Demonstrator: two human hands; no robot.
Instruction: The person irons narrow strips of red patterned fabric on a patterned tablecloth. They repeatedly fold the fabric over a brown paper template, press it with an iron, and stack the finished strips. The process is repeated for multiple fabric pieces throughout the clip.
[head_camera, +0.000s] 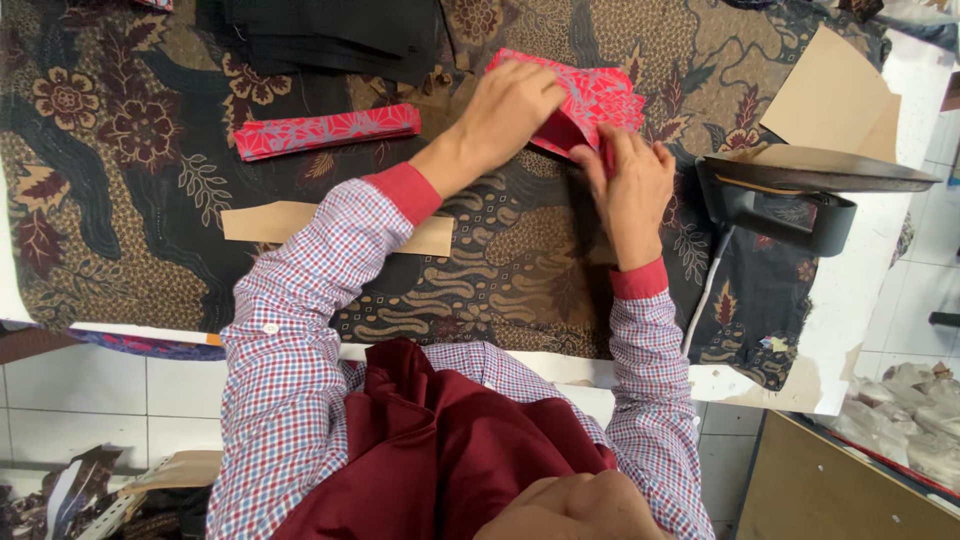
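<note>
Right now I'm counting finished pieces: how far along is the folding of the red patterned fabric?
One folded red strip lies finished, apart on the batik cloth. A second red piece is in hand: the left hand presses it flat while the right hand pinches its lower corner. It is still wide, not yet a strip. The iron sits untouched beside it.

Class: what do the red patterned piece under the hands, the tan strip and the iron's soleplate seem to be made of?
Red patterned piece: printed woven cloth, matte; it holds sharp folds. Tan strip: probably stiff paper or card, flat, straight-edged. Iron's soleplate: likely metal, smooth with dull sheen.
</note>
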